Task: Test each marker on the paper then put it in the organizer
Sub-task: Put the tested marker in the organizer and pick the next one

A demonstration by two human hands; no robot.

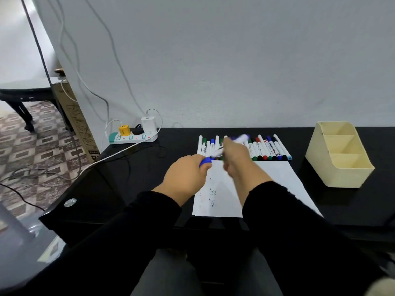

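Gripping blue cap (205, 161) in my left hand (188, 176); my right hand (235, 155) holding blurred marker (233, 144), long axis slanting toward paper (267, 180) below; organizer (337, 154) lying far right.

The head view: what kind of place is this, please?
Probably a room in a home, used as a work corner. A black desk stands against a plain wall, a power strip with chargers lies on it, and a patterned tiled floor with a cardboard box shows at the left.
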